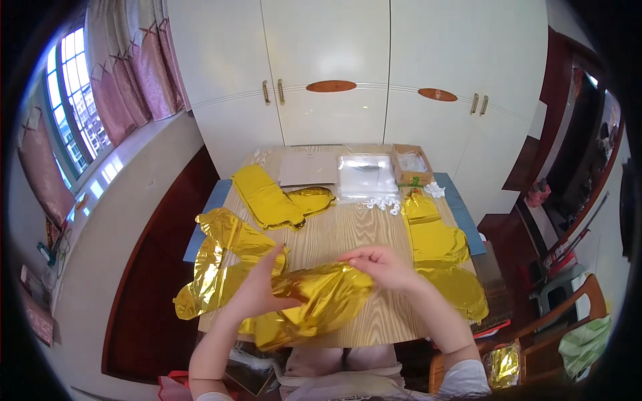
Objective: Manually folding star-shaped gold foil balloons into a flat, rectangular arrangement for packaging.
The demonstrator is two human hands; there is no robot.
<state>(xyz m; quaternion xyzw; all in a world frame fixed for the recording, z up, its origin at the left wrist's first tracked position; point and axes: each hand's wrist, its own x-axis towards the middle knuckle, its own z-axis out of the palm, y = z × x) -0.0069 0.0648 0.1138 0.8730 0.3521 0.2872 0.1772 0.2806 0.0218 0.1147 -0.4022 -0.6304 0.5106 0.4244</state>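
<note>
Loose gold foil [212, 250] lay left on the table [354, 228]. The left hand [262, 287], thumb and fingers apart, touched a crumpled foil sheet [324, 301] above the near edge. Clear plastic bags [365, 178] lay beyond. The right hand [386, 266] pinched the sheet's upper corner. A carton [410, 166] bore illegible green marks; flat foil [438, 242] lay rightmost.

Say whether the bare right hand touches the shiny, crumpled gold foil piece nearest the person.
Touching: the head view shows the bare right hand pinching the shiny, crumpled gold foil piece at its upper right edge.
</note>
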